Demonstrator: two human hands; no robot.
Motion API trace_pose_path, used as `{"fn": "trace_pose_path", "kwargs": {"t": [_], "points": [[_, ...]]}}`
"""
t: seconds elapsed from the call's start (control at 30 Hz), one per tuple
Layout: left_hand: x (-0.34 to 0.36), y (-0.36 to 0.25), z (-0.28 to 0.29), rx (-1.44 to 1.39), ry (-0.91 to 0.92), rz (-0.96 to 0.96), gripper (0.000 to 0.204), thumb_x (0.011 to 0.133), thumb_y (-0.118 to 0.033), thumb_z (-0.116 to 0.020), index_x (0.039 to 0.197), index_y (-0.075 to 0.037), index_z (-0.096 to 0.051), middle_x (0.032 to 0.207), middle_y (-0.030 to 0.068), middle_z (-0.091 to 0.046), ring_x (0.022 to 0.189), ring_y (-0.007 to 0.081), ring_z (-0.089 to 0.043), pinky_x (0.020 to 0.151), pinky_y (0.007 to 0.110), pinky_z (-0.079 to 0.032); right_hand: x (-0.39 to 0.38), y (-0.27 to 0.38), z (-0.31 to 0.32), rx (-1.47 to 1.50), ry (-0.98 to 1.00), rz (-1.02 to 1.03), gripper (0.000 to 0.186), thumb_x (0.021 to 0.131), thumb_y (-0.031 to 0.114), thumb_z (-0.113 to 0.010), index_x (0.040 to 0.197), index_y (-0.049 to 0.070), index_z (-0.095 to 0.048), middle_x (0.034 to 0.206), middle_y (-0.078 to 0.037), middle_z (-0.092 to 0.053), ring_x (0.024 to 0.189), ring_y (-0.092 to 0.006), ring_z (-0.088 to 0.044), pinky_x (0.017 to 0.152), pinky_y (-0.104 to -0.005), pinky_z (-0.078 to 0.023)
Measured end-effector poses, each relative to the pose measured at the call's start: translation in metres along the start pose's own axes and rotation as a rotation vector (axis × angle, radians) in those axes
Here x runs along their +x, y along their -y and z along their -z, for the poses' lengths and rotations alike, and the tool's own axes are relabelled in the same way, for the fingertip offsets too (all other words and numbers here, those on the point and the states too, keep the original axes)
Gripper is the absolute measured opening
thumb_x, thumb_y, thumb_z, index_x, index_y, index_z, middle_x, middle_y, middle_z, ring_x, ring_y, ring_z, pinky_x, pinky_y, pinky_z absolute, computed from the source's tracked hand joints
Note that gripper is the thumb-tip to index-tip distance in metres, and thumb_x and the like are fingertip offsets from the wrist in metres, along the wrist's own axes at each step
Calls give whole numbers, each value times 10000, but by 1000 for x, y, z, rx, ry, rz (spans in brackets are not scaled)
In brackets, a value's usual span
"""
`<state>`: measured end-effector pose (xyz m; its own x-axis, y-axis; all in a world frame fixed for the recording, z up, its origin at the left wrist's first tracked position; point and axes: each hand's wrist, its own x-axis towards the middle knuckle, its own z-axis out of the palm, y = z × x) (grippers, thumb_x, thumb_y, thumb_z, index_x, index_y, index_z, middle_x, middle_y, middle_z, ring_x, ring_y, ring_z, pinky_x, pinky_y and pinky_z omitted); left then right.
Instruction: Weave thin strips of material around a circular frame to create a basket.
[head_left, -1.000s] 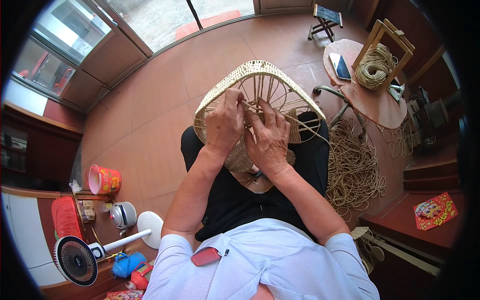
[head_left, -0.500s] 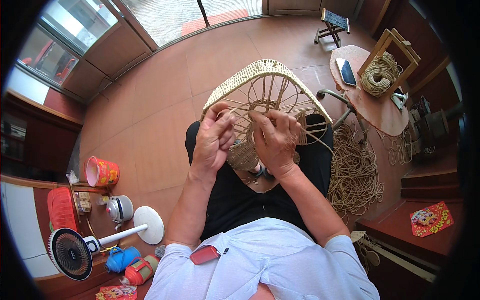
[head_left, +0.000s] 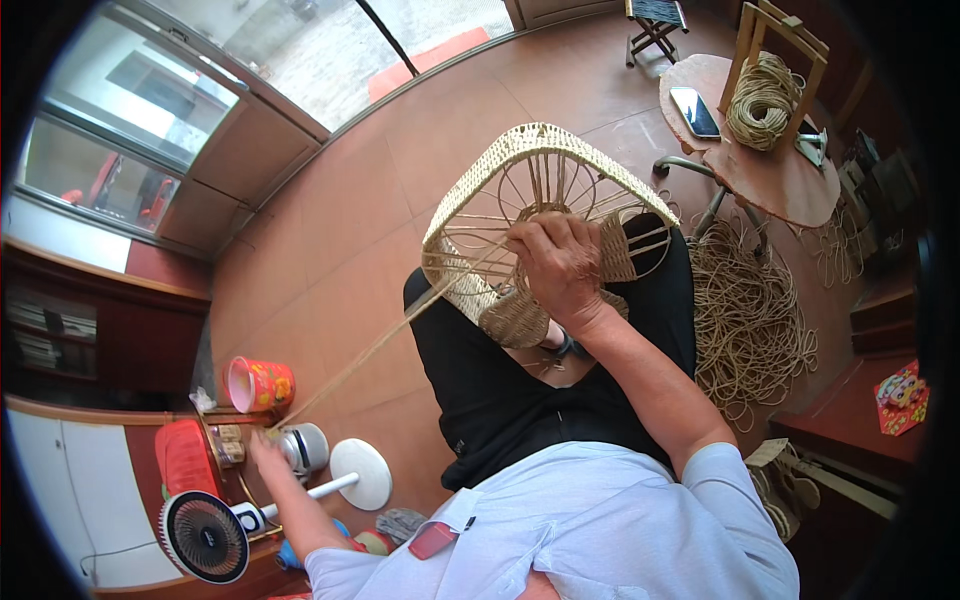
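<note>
A rounded, partly woven frame (head_left: 474, 182) of pale cord rests over my knees, with bare wires and stretched strands across its inside. My right hand (head_left: 556, 262) is closed at the frame's middle, pinching a tan cord (head_left: 378, 342) where it comes out of the weave. From there the cord runs taut, low to the left, to my left hand (head_left: 266, 452). That hand is stretched far out beside the kettle and looks closed on the cord, though it is small and blurred. Brown woven panels (head_left: 515, 320) show below the right hand.
Loose cord (head_left: 750, 320) lies heaped on the floor at the right. Above it, a wooden slab table (head_left: 790, 190) bears a phone (head_left: 694, 112) and a cord coil (head_left: 764, 102). At left stand a red bucket (head_left: 262, 384), a kettle (head_left: 310, 447) and a fan (head_left: 204, 535).
My left hand has moved from the frame far out to the lower left, drawing the cord into a long straight line. The right hand has stayed at the frame. The view has shifted.
</note>
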<state>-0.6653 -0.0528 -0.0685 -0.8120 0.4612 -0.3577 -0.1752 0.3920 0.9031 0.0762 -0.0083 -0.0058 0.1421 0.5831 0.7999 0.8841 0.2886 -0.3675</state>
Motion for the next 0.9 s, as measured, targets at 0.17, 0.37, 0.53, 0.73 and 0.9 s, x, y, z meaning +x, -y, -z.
{"fn": "trace_pose_path", "kwargs": {"t": [0.17,0.37,0.53,0.73,0.9], "points": [[28,31,139,409,-336,21,636,1007,-483,-647,1421,-1,-663,1389,225,-738,1384,463,-625,1134,636,-487,8,8,-2,59,-85,-69,120,911,194,-812,1001,199,-734,1003,18,-658,1012,-235,-645,901,-422,-453],[-79,98,-107,509,382,-778,236,1040,-202,-751,1203,-31,-760,1120,94,-788,1063,189,-723,987,346,-571,14,13,-4,-7,-28,-116,115,904,190,-809,993,160,-741,1001,-33,-673,1005,-278,-664,870,-452,-474],[-379,7,-268,465,551,-1411,236,1069,-195,-701,1260,-64,-745,1154,158,-752,1107,291,-725,1082,414,-519,17,8,3,-43,15,-176,91,899,177,-795,966,144,-743,966,-51,-677,946,-300,-670,832,-465,-479],[-393,19,-299,667,645,-1487,184,1101,-169,-649,1208,-66,-758,978,127,-752,1032,352,-727,985,459,-545,18,12,0,-21,20,-222,105,892,181,-800,971,148,-739,953,-53,-678,929,-302,-671,821,-464,-478],[-310,35,-272,349,419,-1206,180,1082,-197,-665,1237,-159,-748,955,180,-771,860,401,-742,727,522,-565,18,9,0,4,-28,-276,132,888,184,-822,986,162,-736,949,-40,-681,918,-298,-676,820,-452,-475]]}}
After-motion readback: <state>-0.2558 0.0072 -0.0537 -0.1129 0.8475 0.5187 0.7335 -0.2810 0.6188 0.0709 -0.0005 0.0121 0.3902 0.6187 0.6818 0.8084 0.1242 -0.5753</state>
